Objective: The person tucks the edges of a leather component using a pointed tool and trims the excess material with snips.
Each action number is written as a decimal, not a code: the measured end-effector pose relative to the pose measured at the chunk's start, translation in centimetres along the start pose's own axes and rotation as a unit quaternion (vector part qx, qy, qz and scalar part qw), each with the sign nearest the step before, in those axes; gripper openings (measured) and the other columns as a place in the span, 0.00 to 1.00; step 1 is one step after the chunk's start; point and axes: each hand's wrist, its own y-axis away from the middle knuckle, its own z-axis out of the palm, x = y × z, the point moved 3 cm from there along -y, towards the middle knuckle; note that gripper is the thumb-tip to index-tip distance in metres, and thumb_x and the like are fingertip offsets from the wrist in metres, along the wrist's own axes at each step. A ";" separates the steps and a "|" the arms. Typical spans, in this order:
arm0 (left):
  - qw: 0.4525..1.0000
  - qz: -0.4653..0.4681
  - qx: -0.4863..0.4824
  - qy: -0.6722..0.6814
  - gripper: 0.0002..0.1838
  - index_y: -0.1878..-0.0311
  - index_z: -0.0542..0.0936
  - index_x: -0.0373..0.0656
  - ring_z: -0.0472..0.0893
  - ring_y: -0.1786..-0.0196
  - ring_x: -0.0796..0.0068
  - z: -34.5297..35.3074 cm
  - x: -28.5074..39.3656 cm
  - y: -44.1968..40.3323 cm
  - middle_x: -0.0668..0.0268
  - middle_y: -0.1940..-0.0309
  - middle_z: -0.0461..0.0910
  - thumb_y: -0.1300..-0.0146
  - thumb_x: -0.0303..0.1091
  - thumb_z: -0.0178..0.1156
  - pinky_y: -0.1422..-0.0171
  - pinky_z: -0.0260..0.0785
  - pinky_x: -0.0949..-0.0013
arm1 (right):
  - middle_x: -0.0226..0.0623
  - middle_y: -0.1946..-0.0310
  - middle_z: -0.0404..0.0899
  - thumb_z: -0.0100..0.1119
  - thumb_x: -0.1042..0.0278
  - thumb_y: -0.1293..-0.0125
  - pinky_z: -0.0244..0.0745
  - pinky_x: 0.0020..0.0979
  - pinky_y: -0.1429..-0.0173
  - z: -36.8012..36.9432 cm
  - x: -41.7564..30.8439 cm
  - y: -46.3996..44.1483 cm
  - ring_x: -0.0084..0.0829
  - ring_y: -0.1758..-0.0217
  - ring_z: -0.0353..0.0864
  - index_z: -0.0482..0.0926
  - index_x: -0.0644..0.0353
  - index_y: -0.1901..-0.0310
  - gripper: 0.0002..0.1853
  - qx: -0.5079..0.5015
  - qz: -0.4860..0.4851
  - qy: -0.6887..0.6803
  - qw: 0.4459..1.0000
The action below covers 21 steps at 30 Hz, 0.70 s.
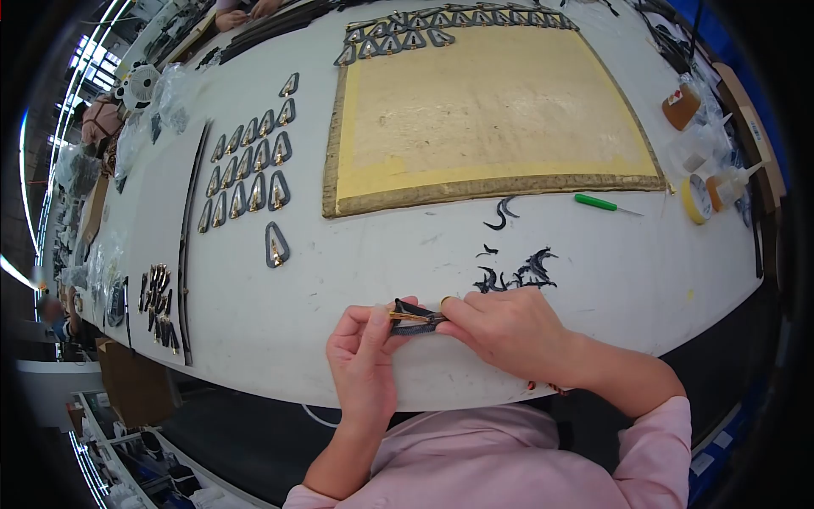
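Observation:
Near the table's front edge, my left hand [363, 352] pinches the left end of a small dark triangular piece [414, 318] with a gold-coloured metal part in it. The fingers of my right hand [513, 327] are closed on the right end of the same piece. Whether the right fingers also hold a small tool is hidden. Similar triangular pieces [277, 245] lie in rows to the left, each with a gold part. Black curved scraps [534, 270] lie just beyond my right hand.
A yellow-edged board [475, 110] carries more triangular pieces along its far edge. A green-handled awl [596, 202], yellow tape [697, 200] and bottles [681, 108] are at the right. Small dark-and-gold parts [158, 305] lie at left. Another person's hands [246, 13] show at the far edge.

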 end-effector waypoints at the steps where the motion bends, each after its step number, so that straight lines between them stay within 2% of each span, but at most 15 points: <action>1: 1.000 0.001 0.000 -0.001 0.08 0.64 0.74 0.36 0.83 0.53 0.64 0.0 0.1 0.0 0.50 0.61 0.82 0.29 0.30 0.52 0.48 0.79 0.65 | 0.28 0.83 0.69 0.60 0.59 0.36 0.66 0.31 0.81 0.0 0.0 0.0 0.29 0.83 0.73 0.72 0.55 0.68 0.11 -0.004 -0.003 0.007 1.000; 4: 1.000 -0.005 -0.001 0.002 0.08 0.64 0.74 0.36 0.83 0.53 0.64 0.1 0.2 -0.1 0.51 0.61 0.82 0.29 0.30 0.52 0.48 0.78 0.66 | 0.29 0.84 0.71 0.55 0.57 0.32 0.68 0.30 0.84 0.0 0.1 0.1 0.29 0.85 0.76 0.71 0.55 0.67 0.12 -0.003 -0.017 0.017 1.000; 8: 1.000 -0.002 -0.002 -0.003 0.08 0.63 0.74 0.36 0.83 0.52 0.65 0.1 0.1 0.0 0.50 0.60 0.81 0.29 0.30 0.52 0.47 0.78 0.66 | 0.30 0.84 0.71 0.56 0.57 0.32 0.67 0.31 0.84 -0.2 0.0 0.2 0.30 0.85 0.75 0.71 0.55 0.68 0.12 0.002 -0.015 0.003 1.000; 11: 1.000 0.010 0.009 0.014 0.08 0.62 0.73 0.36 0.83 0.52 0.64 -0.1 0.2 -0.1 0.49 0.59 0.81 0.29 0.31 0.52 0.46 0.78 0.66 | 0.33 0.83 0.73 0.56 0.58 0.32 0.67 0.33 0.82 -0.9 0.8 0.0 0.34 0.84 0.75 0.72 0.56 0.67 0.11 0.009 0.006 -0.052 0.999; 13: 0.999 0.017 0.019 0.026 0.08 0.62 0.73 0.36 0.83 0.52 0.64 -0.3 0.4 -0.2 0.49 0.58 0.81 0.29 0.31 0.52 0.46 0.78 0.66 | 0.37 0.81 0.74 0.57 0.60 0.33 0.66 0.35 0.79 -2.5 1.7 -0.2 0.40 0.82 0.74 0.73 0.57 0.65 0.10 0.094 0.071 -0.127 0.985; 14: 0.999 0.013 0.019 0.032 0.08 0.62 0.73 0.36 0.83 0.52 0.64 -0.4 0.3 -0.2 0.48 0.57 0.81 0.29 0.31 0.52 0.47 0.78 0.67 | 0.39 0.80 0.74 0.56 0.62 0.32 0.65 0.37 0.77 -3.5 2.1 -0.4 0.42 0.81 0.73 0.74 0.58 0.65 0.09 0.075 0.128 -0.158 0.976; 15: 0.999 0.009 0.019 0.039 0.07 0.61 0.73 0.36 0.83 0.52 0.64 -0.5 0.3 -0.2 0.47 0.57 0.80 0.29 0.31 0.52 0.47 0.78 0.67 | 0.39 0.80 0.74 0.56 0.62 0.32 0.65 0.37 0.77 -3.9 2.5 -0.5 0.42 0.81 0.73 0.74 0.58 0.65 0.09 0.076 0.124 -0.159 0.977; 19: 0.999 0.006 0.021 0.047 0.07 0.61 0.73 0.36 0.83 0.51 0.63 -0.2 0.5 -0.2 0.47 0.57 0.80 0.29 0.31 0.52 0.47 0.78 0.67 | 0.37 0.83 0.72 0.57 0.61 0.33 0.62 0.38 0.78 -4.7 3.7 -0.4 0.40 0.83 0.72 0.74 0.58 0.72 0.12 0.116 0.170 -0.119 0.971; 21: 0.999 0.010 0.016 0.045 0.08 0.61 0.73 0.36 0.83 0.51 0.63 -0.1 0.5 -0.2 0.47 0.57 0.80 0.29 0.31 0.52 0.47 0.78 0.67 | 0.35 0.88 0.70 0.62 0.53 0.37 0.62 0.35 0.79 -4.4 3.7 -0.3 0.38 0.86 0.71 0.74 0.58 0.76 0.18 0.067 0.203 -0.051 0.976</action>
